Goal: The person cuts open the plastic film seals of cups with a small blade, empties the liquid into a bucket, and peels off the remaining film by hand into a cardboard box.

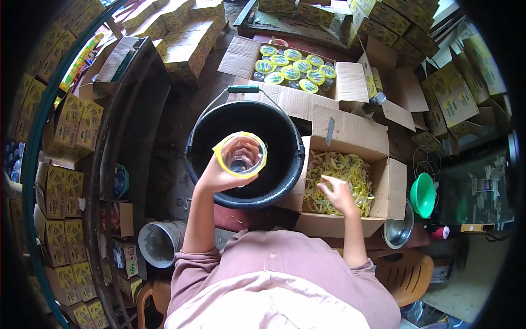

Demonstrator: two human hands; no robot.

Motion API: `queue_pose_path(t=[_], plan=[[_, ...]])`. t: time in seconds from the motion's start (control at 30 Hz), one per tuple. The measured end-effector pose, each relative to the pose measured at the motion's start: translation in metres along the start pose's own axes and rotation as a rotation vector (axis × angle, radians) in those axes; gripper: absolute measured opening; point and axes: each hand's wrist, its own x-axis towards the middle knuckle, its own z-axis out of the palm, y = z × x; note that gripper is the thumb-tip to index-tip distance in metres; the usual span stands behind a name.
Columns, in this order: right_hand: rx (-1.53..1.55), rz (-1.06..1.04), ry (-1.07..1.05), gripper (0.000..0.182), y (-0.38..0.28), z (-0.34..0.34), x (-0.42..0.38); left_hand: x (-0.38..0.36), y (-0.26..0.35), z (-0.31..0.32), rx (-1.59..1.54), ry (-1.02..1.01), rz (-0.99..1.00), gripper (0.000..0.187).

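My left hand (216,176) is wrapped round a clear plastic cup (241,156) with a yellow rim, its open mouth facing up. Both are over a black bucket (282,183) whose green-gripped handle stands raised at the back. My right hand (335,193) hovers over, or touches, yellow-green strips (356,181) inside an open cardboard box (378,137); its fingers are partly spread and hold nothing that I can see. Behind, another open carton (350,82) holds several cups with yellow printed lids (290,72).
Stacked yellow cartons (66,192) fill a shelf at left. A grey metal pail (156,244) stands by my left elbow. At right are a green bowl (423,196), a steel bowl (399,227) and an orange plastic chair (402,274). More cartons (452,96) stand at back right.
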Motion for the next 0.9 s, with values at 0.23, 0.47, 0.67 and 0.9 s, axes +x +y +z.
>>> queue_pose_path(t=[0.23,0.47,0.67,0.9], plan=[[0.345,-0.203,0.259,0.019,-0.092,-0.029,0.02,0.005,0.0,0.021,0.325,0.114,0.143,0.05],[0.462,-0.273,0.317,0.019,-0.175,-0.031,0.043,-0.003,0.006,0.039,0.556,0.231,0.224,0.048],[0.449,-0.333,0.42,0.007,-0.183,-0.017,0.046,-0.008,0.01,0.041,0.727,0.302,0.229,0.048],[0.396,-0.455,0.557,0.012,-0.18,-0.008,0.049,-0.007,0.015,0.046,0.565,0.313,0.246,0.05]])
